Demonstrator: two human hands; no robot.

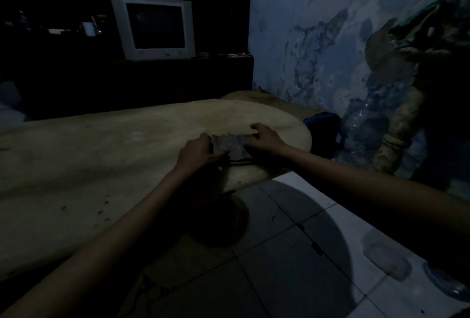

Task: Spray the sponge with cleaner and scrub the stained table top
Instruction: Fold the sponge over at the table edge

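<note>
Near the rounded end of a pale table top (101, 155), seen from the head camera in dim light, two bare hands hold a dark, ragged sponge (232, 146) flat on the surface. Left hand (197, 153), at the sponge's nine o'clock, pinches its edge; right hand (264, 137), at three o'clock, curls fingers over it, probably steadying it for scrubbing. No spray bottle is visible.
</note>
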